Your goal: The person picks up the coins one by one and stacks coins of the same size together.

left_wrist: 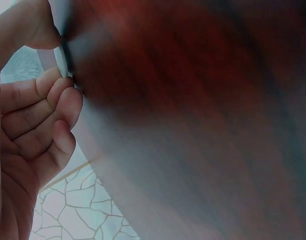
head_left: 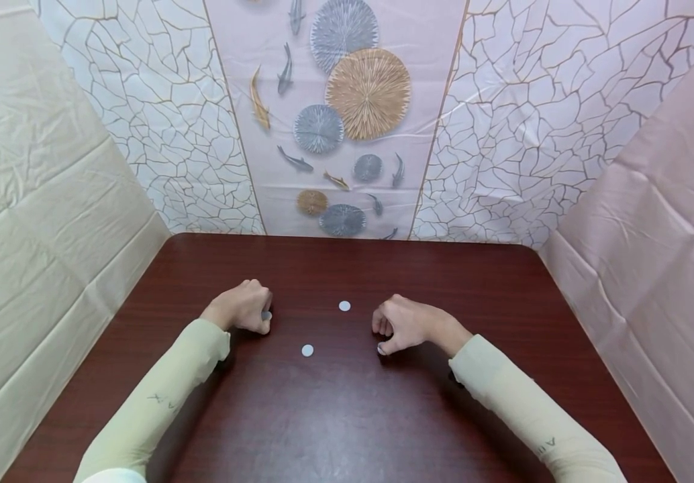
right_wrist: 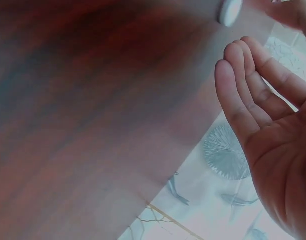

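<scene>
My left hand [head_left: 244,306] pinches a small white disc [head_left: 266,315] between thumb and fingertips. The left wrist view shows that disc [left_wrist: 62,61] edge-on, between the thumb above and the curled fingers below. My right hand [head_left: 407,323] is over the table with its thumb apart from the bent fingers. Another white disc [head_left: 380,349] is right at the right thumb tip, partly hidden by it. In the right wrist view a white disc [right_wrist: 230,12] stands out beyond the fingertips, with the fingers [right_wrist: 235,95] lying side by side and not around it.
Two more white discs lie flat between the hands, one farther back [head_left: 344,306] and one nearer [head_left: 307,350]. The dark red-brown table [head_left: 335,416] meets a patterned cloth [head_left: 335,168] at its back edge. Pale cloth hangs along both sides.
</scene>
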Demonstrator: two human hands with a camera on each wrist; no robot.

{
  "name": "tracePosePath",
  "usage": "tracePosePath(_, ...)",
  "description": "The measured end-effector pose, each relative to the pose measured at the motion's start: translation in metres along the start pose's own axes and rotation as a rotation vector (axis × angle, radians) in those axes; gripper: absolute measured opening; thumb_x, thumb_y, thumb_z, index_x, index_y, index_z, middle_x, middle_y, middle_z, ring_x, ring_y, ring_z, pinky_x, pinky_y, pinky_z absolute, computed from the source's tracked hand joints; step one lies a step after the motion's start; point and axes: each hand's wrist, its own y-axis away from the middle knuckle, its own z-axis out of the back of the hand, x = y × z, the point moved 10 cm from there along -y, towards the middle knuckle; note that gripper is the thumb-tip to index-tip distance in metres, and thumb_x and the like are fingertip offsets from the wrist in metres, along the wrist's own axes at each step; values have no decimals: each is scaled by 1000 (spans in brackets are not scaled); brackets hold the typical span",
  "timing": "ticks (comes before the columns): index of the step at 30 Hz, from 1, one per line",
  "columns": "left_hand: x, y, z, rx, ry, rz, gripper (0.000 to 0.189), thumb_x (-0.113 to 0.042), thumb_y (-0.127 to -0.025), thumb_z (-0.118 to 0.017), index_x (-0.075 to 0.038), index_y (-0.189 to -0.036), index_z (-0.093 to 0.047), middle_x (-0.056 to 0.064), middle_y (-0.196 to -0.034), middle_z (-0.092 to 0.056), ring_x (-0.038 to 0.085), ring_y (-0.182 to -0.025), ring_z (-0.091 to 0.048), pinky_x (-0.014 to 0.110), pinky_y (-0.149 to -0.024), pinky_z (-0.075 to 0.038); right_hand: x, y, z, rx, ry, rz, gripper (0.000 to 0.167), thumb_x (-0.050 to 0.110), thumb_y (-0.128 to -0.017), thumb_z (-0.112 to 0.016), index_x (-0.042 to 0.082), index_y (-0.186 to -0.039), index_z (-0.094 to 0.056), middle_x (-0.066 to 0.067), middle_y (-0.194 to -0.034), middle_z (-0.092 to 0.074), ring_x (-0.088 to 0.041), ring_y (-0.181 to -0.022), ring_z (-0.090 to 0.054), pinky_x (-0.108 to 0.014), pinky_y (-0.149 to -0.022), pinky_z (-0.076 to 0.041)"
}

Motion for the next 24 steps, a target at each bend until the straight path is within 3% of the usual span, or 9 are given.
tracePosePath(9,-14,20,1,-10,7,-32,23,-16,-72,-69,-21,-57,-52,-10,-52,-41,8,-52,-36,24,-54,-30,4,-24,22,-44,58,19,24,19,-85,-82,4,-103,-76,-3,-93,-77,-9,-83,-72,-22,-78,-59)
tracePosePath(18,-26,42,2,-57,1,-80,29,-14,-70,-69,-22,-56,-45,-13,-53,-33,4,-52,-26,21,-51,-25,3,-50,28,-37,47,-3,27,15,-90,-79,-1,-112,-75,-12,-103,-78,-16,-92,-74,-27,-84,-60)
tracePosePath(24,-28,54,-2,-68,-5,-93,29,-15,-71,-69,-23,-57,-45,-14,-53,-33,2,-51,-25,20,-50,-24,1,-64,25,-36,59,-23,27,16,-90,-80,1,-112,-75,-9,-104,-77,-14,-92,-72,-27,-84,-60)
